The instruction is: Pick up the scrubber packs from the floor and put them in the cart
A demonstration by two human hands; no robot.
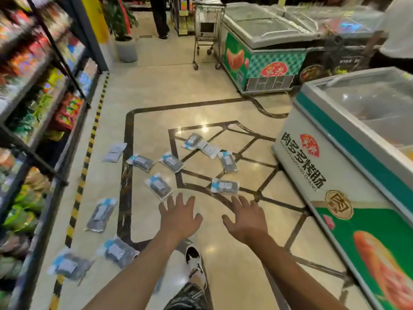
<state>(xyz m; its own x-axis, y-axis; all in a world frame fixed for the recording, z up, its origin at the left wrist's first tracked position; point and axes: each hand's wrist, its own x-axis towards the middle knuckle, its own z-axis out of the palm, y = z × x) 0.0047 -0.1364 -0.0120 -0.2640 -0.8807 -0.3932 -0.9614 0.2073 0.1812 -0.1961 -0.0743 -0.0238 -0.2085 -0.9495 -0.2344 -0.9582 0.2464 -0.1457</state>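
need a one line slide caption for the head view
Both open hands reach toward scrubber packs scattered on a shop floor.
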